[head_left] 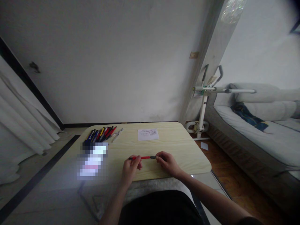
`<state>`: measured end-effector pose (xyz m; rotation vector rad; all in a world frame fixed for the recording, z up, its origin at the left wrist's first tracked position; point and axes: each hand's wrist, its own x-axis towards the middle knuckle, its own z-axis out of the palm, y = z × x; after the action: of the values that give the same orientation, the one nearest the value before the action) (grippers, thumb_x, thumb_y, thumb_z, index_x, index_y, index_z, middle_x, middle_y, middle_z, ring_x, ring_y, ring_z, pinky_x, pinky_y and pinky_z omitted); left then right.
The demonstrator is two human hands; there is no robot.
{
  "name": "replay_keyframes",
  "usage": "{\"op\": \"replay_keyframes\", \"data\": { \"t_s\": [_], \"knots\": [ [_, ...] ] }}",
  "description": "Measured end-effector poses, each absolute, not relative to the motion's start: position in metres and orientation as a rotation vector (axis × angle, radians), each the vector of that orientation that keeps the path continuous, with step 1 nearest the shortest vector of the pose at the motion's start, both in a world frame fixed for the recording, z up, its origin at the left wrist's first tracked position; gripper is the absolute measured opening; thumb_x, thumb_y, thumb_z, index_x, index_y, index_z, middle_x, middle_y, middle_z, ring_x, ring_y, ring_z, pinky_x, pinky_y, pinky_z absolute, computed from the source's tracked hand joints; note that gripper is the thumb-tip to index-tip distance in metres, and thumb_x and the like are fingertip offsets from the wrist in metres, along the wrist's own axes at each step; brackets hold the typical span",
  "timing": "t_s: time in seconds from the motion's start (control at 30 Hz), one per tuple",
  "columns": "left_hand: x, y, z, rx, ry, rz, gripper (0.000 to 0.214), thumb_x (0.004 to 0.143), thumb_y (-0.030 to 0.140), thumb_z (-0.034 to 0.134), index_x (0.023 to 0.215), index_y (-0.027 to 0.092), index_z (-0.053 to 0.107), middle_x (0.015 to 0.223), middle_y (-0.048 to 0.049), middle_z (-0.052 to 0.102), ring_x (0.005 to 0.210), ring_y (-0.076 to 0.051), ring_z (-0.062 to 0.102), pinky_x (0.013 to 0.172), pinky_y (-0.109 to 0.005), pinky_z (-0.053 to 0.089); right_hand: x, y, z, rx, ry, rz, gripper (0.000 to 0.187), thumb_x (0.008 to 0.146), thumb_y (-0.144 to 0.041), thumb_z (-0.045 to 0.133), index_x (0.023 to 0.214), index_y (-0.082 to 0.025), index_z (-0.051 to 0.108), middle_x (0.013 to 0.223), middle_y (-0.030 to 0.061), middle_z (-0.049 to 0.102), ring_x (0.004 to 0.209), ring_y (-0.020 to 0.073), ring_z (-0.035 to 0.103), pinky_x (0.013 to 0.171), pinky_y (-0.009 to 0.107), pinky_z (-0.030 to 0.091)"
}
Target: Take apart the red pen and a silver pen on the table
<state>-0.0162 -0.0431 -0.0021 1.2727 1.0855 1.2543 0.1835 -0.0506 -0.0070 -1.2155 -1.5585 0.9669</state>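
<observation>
Pale wood-grain table [187,156] with rounded corners, plain white wall behind. Left hand [130,168] and right hand [167,162] each pinch one end of a slim red pen [143,157] with black tips, held level just above the tabletop. Bundle of coloured pens [101,133] at far left; printed paper slip [147,134] near the far edge, text unreadable.

One red pen [145,157], one paper sheet [148,134]

Both bare forearms reach in from the near edge and converge. The left hand [130,170] and right hand [168,164] sit close together, backs up, fingers curled in what looks like a fingertip pinch.
</observation>
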Motion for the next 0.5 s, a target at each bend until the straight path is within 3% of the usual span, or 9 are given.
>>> {"op": "replay_keyframes", "data": {
  "t_s": [0.5],
  "knots": [
    [-0.0174,-0.044,-0.0022,1.328,1.078,1.219,0.027,0.07,0.041,0.061,0.066,0.014,0.058,0.047,0.0015,0.054,0.045,-0.011,0.05,0.047,-0.023,0.041,0.1839,-0.0556,-0.0049,-1.178,-1.403,0.996,0.024,0.077,-0.039,0.055,0.079,-0.016,0.06,0.062,-0.0002,0.057,0.052,0.0101,0.05,0.048,0.021,0.04]
  ]
}}
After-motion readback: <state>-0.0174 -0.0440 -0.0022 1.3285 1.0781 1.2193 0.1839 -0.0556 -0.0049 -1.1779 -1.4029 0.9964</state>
